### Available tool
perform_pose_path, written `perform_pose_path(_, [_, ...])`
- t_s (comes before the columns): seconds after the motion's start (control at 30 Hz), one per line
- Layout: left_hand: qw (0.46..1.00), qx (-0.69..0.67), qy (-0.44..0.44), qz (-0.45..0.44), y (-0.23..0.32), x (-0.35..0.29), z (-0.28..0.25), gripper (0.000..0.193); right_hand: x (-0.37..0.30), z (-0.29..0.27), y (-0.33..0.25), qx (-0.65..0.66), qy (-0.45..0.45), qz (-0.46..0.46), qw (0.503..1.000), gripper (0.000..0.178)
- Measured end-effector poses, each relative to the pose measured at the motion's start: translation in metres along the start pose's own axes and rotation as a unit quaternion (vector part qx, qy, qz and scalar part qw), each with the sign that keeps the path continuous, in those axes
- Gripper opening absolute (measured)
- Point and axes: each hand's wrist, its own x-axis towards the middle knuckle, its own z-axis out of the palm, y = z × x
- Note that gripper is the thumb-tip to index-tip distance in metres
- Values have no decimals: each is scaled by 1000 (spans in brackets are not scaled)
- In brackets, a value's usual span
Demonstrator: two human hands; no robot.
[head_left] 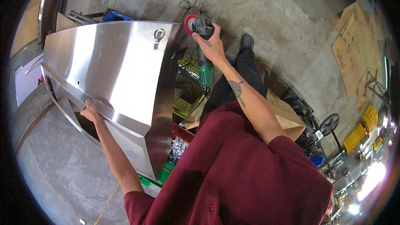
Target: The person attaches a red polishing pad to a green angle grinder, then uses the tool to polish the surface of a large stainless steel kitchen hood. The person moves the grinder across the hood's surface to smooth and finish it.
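By the stainless-steel housing's (125, 66) far right corner: right hand (211, 46) clamped on an angle grinder (204, 73), red disc (190, 24) just beside the corner.
Right arm stretched forward, hand round the grinder's head end; left arm reaching out, left hand (90, 111) curled at the front lip, grip can't be told. Hands well apart.

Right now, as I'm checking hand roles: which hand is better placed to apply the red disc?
Likely the right hand: it holds the grinder, red disc near the metal piece. The left hand touches the piece's folded edge.
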Motion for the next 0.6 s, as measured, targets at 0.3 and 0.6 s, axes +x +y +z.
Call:
perform_pose_path(0.3, [1000,-13,-11,19,-2,2,0,75,-2,2,-6,-4,-10,5,1000,109])
perform_pose_path(0.6, [999,-31,-36,-10,-3,2,0,76,-34,-5,-41,37,-24,-60,997,102])
